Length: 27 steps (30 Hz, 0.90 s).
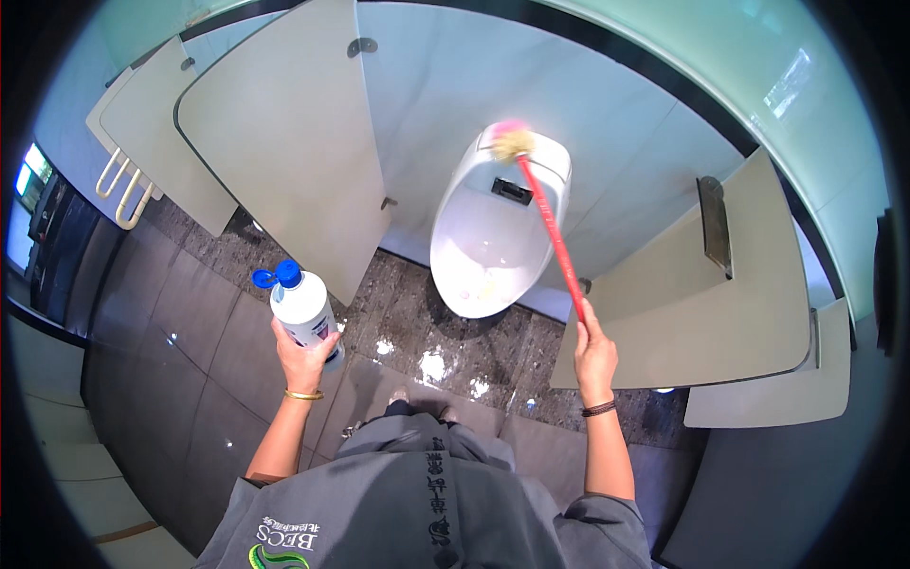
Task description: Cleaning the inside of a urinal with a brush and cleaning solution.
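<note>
My left hand (301,356) grips a white bottle (301,305) with a blue flip cap standing open, out to the left of a white wall urinal (464,266). My right hand (594,365) holds the red handle (555,232) of a long brush, whose blurred yellow and pink head (513,142) is on the urinal’s top, above a small dark panel (512,191). The urinal’s bowl has small yellowish bits near its bottom.
Pale partitions (275,133) flank the urinal; the right one (758,284) carries a metal plate (714,228). White rails (133,185) hang at far left. The grey tiled floor (152,398) has a darker speckled strip along the wall (626,85).
</note>
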Tool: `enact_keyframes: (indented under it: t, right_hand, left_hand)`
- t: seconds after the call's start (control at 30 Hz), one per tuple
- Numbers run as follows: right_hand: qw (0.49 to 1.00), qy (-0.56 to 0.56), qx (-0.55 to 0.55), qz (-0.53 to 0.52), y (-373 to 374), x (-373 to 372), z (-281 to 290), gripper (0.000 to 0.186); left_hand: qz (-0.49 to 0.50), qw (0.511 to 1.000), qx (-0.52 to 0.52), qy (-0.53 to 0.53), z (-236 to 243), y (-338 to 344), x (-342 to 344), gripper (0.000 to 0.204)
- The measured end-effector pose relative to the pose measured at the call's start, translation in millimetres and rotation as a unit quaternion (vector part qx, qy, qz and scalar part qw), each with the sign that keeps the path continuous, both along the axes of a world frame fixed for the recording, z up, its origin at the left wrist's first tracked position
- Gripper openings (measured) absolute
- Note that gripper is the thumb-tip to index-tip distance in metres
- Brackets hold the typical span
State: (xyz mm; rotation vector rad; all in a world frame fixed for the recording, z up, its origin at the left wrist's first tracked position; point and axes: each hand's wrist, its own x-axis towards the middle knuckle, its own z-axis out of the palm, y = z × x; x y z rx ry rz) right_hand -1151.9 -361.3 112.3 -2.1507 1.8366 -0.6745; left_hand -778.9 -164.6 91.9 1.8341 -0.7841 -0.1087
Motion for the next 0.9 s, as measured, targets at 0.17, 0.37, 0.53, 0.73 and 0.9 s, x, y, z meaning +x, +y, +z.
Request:
enact_keyframes:
  t: [0.17, 0.37, 0.53, 0.73, 0.9]
  right_hand:
    - [0.992, -0.128, 0.010, -0.016, 12.8, -15.5, -34.0, 0.041]
    - [0.977, -0.211, -0.018, -0.020, 24.9, -12.4, -72.9, 0.040]
    - [0.911, -0.378, 0.126, -0.103, 71.9, -42.1, -199.4, 0.039]
    - [0.886, -0.454, 0.063, -0.064, 66.6, 11.6, -144.2, 0.040]
    - [0.907, -0.398, 0.049, -0.124, 62.1, 4.4, -186.9, 0.041]
  left_hand:
    - [0.009, 1.000, 0.021, -0.014, -2.5, 16.4, 1.1, 0.086]
    - [0.028, 0.999, 0.007, -0.026, 7.8, 21.0, -4.0, 0.080]
    - [0.008, 0.999, 0.010, -0.029, 20.8, 14.8, -23.4, 0.079]
    - [-0.035, 0.993, 0.077, -0.078, 15.3, 17.5, -39.0, 0.082]
    - [-0.052, 0.998, 0.036, -0.025, 12.1, 4.2, -61.2, 0.083]
